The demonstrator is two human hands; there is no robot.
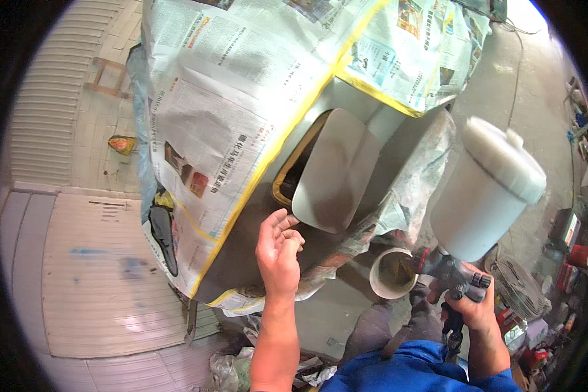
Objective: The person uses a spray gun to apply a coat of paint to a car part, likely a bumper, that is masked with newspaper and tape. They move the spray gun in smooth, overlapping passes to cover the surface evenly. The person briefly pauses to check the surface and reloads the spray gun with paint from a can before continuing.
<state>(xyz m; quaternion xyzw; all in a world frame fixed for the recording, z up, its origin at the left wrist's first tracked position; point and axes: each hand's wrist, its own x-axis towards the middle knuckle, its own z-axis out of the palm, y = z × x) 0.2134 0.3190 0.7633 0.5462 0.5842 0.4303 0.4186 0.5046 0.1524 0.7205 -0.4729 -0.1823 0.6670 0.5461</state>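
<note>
My right hand (477, 307) is wrapped round the grip of a paint spray gun (447, 271), which has a large whitish cup (483, 196) on top. At the middle, my left hand (279, 255) is held up with loosely bent fingers and nothing visible in them. Its fingertips are at the lower left corner of a grey fuel flap (338, 173); whether they touch it I cannot make out. The flap stands swung out from a dark, yellow-taped opening (293, 176) in a grey car body panel (242, 251). Newspaper masking (242, 98) edged with yellow tape surrounds the panel.
A bucket (394, 273) stands on the floor by my legs. Plastic sheeting (411, 176) hangs along the panel's right side. Coiled hose or cable (517, 284) and assorted cans lie to the right. Crumpled plastic (228, 369) is at the lower left.
</note>
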